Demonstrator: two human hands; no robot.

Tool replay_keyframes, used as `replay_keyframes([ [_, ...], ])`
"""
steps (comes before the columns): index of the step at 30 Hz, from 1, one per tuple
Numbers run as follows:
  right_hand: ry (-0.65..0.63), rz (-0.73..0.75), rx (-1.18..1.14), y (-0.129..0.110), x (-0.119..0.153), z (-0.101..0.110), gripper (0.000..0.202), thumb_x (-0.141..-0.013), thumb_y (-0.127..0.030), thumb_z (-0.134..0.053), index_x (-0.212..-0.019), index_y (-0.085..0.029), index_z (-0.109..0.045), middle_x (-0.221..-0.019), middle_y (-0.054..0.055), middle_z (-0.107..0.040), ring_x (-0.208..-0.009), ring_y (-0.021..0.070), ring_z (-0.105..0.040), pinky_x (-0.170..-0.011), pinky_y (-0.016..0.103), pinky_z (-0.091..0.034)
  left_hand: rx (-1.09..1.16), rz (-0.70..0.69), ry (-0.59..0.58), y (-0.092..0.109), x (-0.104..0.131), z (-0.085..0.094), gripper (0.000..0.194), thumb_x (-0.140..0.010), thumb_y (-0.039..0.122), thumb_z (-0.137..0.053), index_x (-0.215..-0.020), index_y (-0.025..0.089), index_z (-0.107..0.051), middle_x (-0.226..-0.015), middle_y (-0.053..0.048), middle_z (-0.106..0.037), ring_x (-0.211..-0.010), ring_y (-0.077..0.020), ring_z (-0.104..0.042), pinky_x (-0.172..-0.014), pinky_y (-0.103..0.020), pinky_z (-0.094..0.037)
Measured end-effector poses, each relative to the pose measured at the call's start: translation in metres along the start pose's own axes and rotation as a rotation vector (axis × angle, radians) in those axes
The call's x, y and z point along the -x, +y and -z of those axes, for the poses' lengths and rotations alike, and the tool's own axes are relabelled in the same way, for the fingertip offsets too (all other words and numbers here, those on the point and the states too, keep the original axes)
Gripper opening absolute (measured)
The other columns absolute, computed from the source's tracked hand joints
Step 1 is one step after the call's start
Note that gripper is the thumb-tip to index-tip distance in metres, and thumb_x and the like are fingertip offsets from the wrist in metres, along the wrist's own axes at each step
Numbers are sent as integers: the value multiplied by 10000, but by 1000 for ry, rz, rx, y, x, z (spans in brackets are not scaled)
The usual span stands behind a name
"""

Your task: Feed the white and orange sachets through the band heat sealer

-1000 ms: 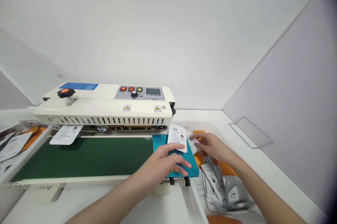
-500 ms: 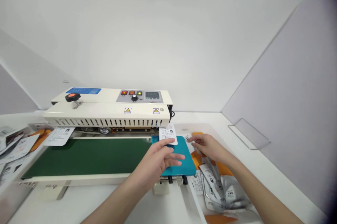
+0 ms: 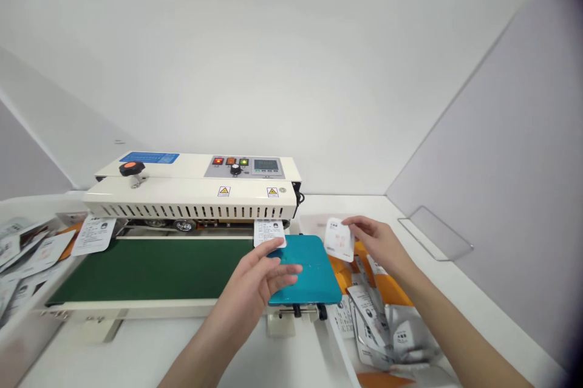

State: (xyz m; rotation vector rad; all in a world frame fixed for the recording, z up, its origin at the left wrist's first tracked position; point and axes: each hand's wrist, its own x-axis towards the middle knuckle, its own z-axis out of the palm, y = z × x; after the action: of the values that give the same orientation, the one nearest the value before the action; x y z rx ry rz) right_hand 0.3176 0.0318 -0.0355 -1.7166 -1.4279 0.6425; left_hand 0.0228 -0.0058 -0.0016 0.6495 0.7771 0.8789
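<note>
Over the blue-green plate [image 3: 314, 266], my left hand [image 3: 262, 275] has its fingers spread, a fingertip by the lower edge of a white printed pouch [image 3: 269, 234]. That pouch's upper end is hidden under the cover of the cream machine [image 3: 191, 194]. Another printed pouch [image 3: 94, 235] sticks out at the machine's left end. My right hand [image 3: 371, 239] pinches a small white pouch [image 3: 339, 240] by its upper right corner, above the bin of pouches on the right.
The right bin [image 3: 339, 354] holds several silver, white and orange pouches. More pouches [image 3: 34, 260] lie in a bin at the left. A green belt [image 3: 155, 269] runs before the machine. A wire frame [image 3: 435, 233] stands at the right wall.
My right hand has taken hold of a white pouch and lifted it. Both pouches at the machine have moved left, and my left hand has moved left too.
</note>
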Motion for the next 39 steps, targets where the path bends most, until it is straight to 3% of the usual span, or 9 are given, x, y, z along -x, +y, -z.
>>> replay_keyframes([
  [3,34,-83,-201,-2,0,5,267,-813,-407,-593,-959,-202,-680,-941,80,-715,-847,236,-644,-725,331,-507,-15,-4,-39,-2,1,-1,359,-837,230,-614,-1192,192,-589,-1312,-108,-550,-1059,-264,-637,-924,-373,-513],
  [8,-139,-67,-458,-7,4,3,320,-771,-436,-694,-1010,-223,-682,-1014,76,-712,-964,252,-641,-837,356,-507,-180,109,-151,-3,-2,-12,419,-854,272,-593,-1257,170,-542,-1001,-122,-686,-1018,-241,-648,-972,-390,-457],
  [13,-279,-29,-382,-16,12,0,360,-781,-438,-686,-1065,-217,-683,-1060,94,-707,-991,279,-636,-830,374,-514,-398,40,-284,-2,-17,-21,278,-843,282,-579,-1098,180,-623,-1219,-113,-558,-935,-196,-650,-895,-357,-488],
  [17,-296,-49,-362,-16,14,-1,349,-807,-442,-653,-1072,-215,-671,-957,76,-717,-864,248,-659,-708,348,-536,-629,-78,-266,-5,-30,-20,271,-877,315,-507,-1074,168,-621,-1132,-97,-526,-719,-127,-643,-792,-345,-504],
  [23,-256,-7,-483,-17,13,0,324,-792,-419,-691,-1052,-227,-678,-1058,79,-700,-927,242,-641,-741,340,-529,-640,-159,-335,-13,-41,-11,254,-871,326,-536,-1078,219,-636,-1276,-92,-426,-910,-168,-623,-814,-331,-508],
  [28,-166,-15,-499,-16,13,0,329,-746,-429,-737,-1022,-253,-704,-1021,63,-720,-959,259,-649,-826,377,-517,-685,-126,-355,-7,-42,-11,266,-870,310,-535,-1105,250,-646,-1282,-79,-433,-933,-166,-613,-830,-329,-494],
  [32,-261,-11,-440,-20,16,1,317,-751,-435,-734,-1011,-255,-712,-1027,64,-720,-969,269,-646,-823,385,-519,-767,-91,-426,1,-40,-12,279,-867,305,-532,-1108,254,-663,-1165,-62,-559,-980,-178,-589,-845,-311,-453],
  [35,-342,-21,-404,-21,19,1,312,-767,-410,-728,-1028,-241,-710,-1024,78,-718,-971,263,-643,-834,383,-520,-774,-38,-412,3,-39,-14,290,-865,323,-527,-1107,248,-666,-1114,-66,-606,-933,-180,-608,-793,-303,-443],
  [39,-340,-37,-444,-15,19,2,309,-781,-385,-723,-1059,-253,-700,-1101,77,-698,-1000,256,-636,-885,388,-505,-733,10,-377,5,-38,-16,313,-856,325,-534,-1136,253,-653,-1114,-67,-624,-921,-176,-625,-801,-298,-435],
])
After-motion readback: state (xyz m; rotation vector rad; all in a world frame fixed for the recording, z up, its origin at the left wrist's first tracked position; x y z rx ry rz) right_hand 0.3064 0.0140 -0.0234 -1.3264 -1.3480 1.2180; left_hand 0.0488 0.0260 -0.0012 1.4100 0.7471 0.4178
